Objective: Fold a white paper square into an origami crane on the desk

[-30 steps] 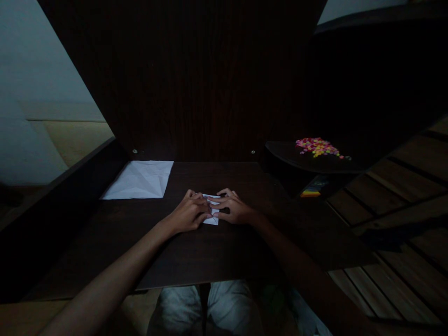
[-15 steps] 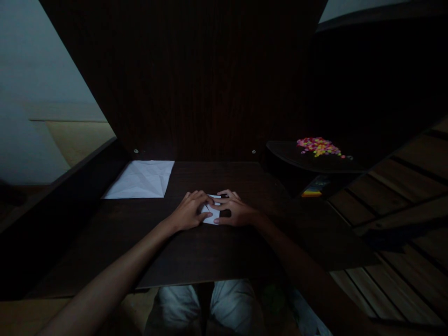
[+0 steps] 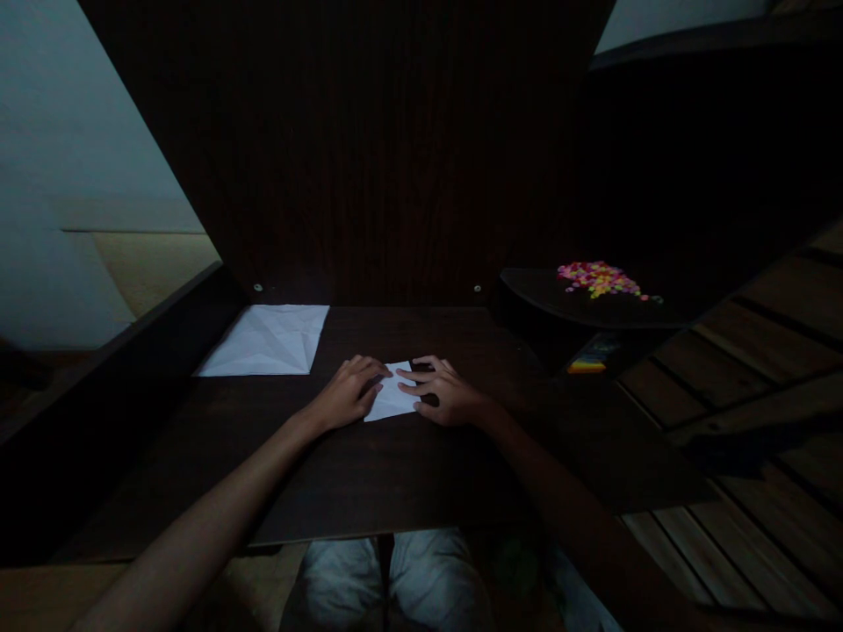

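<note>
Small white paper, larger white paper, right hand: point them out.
Small white paper (image 3: 393, 402), head view, bare lower middle.
Larger white paper (image 3: 267, 341), head view, its middle.
Right hand (image 3: 450, 398), head view, back of the hand.

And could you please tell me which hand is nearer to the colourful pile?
Right. The right hand is left of the pile, closer to the person; the left hand is farther left, across the small paper.

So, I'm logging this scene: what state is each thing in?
Small white paper: on the desk, partly covered.
Large white paper: spread out, creased.
Colourful pieces: loosely heaped on the shelf.
Yellow-edged item: too dark to tell.
Left grip: open, touching small white paper.
Right grip: open, spread on that paper.
</note>
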`<state>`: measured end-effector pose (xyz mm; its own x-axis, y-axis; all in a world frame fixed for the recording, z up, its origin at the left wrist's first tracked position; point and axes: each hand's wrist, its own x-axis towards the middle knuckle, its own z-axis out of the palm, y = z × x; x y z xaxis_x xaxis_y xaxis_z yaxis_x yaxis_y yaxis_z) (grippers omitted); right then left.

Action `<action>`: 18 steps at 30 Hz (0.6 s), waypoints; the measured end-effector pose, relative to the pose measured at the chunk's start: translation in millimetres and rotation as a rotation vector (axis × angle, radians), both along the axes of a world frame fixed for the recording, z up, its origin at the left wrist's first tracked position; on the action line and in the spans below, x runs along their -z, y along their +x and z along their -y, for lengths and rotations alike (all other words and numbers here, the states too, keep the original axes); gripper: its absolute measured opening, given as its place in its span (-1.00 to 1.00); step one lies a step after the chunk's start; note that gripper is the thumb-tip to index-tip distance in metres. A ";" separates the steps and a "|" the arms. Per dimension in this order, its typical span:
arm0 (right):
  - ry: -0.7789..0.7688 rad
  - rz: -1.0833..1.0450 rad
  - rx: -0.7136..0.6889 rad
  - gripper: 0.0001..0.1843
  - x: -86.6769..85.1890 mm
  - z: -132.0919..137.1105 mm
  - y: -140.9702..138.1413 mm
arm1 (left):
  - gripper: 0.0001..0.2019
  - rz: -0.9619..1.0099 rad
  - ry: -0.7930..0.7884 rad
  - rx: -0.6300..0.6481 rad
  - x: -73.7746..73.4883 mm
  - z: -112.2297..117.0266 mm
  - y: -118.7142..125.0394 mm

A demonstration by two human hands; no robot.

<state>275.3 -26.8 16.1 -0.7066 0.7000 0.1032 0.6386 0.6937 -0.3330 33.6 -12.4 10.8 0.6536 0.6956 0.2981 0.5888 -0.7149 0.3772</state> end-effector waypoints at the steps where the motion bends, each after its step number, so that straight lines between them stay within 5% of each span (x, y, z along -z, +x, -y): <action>1: 0.003 0.003 0.014 -0.45 1.0 -0.9 1.2 | -0.75 -0.002 -0.002 0.004 -0.2 -0.1 -0.9; 8: 0.126 -0.034 0.091 -0.54 10.5 -5.4 2.8 | -0.74 0.006 -0.040 -0.012 -2.1 -3.2 -4.7; 18: 0.272 -0.013 0.014 -0.56 15.7 -4.1 -1.8 | -0.74 0.029 -0.041 -0.024 -1.0 -4.0 -5.6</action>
<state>273.5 -22.7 0.4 -0.6945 0.6551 0.2976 0.6457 0.7499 -0.1441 28.0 -8.4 11.8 0.6281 0.7233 0.2870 0.5943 -0.6839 0.4231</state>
